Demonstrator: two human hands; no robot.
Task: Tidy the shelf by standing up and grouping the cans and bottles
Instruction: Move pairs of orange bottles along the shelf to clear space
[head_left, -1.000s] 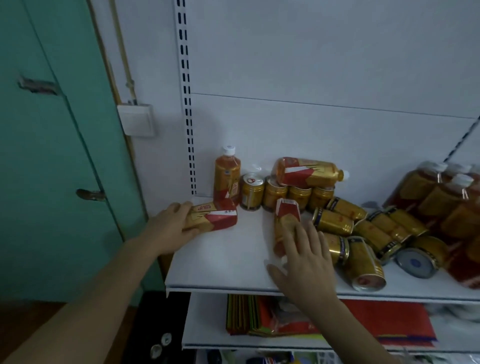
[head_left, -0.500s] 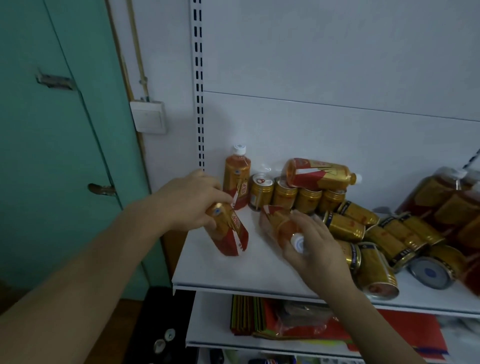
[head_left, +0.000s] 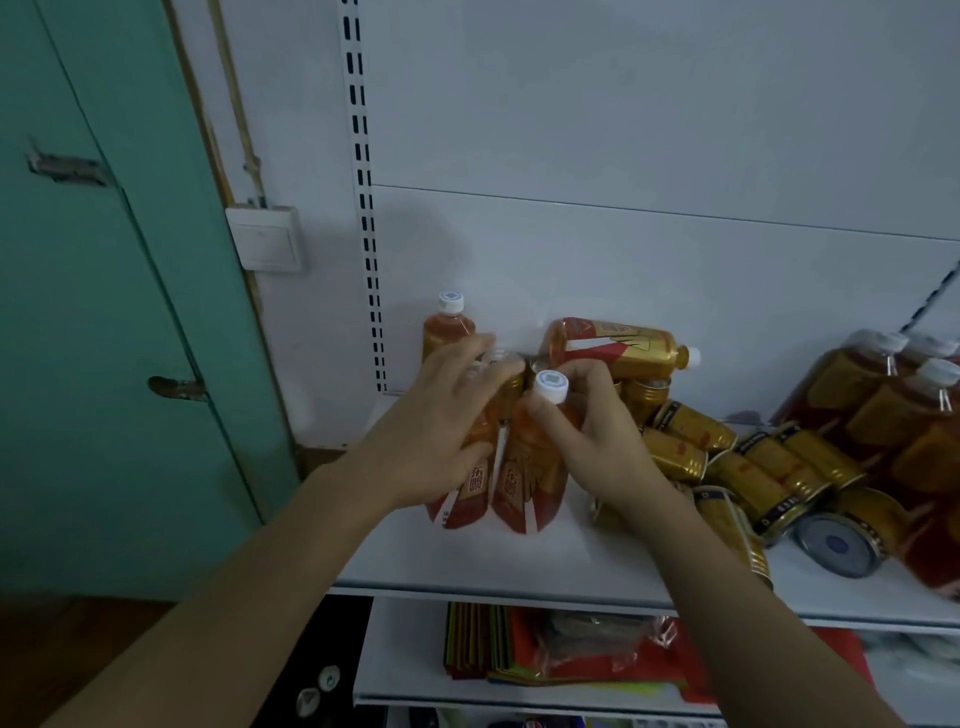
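Observation:
Two amber bottles with red and gold labels stand side by side at the left of the white shelf (head_left: 467, 564). My left hand (head_left: 447, 426) grips the left bottle (head_left: 467, 493) around its upper body. The right bottle (head_left: 524, 488), with a white cap, is held near the neck by my right hand (head_left: 587, 436). Behind them a third bottle (head_left: 448, 325) stands upright against the back panel. Another bottle (head_left: 618, 345) lies on its side on top of upright gold cans (head_left: 644, 395). Several gold cans (head_left: 748, 467) lie toppled to the right.
More bottles (head_left: 893, 410) lean in a heap at the far right. The lower shelf holds a stack of coloured paper and packets (head_left: 561, 644). A green door (head_left: 104, 312) and a wall switch (head_left: 266, 239) are to the left of the shelf upright.
Both hands have lifted their bottles from lying or tilted to upright and brought them together at the shelf's left. The view has shifted closer.

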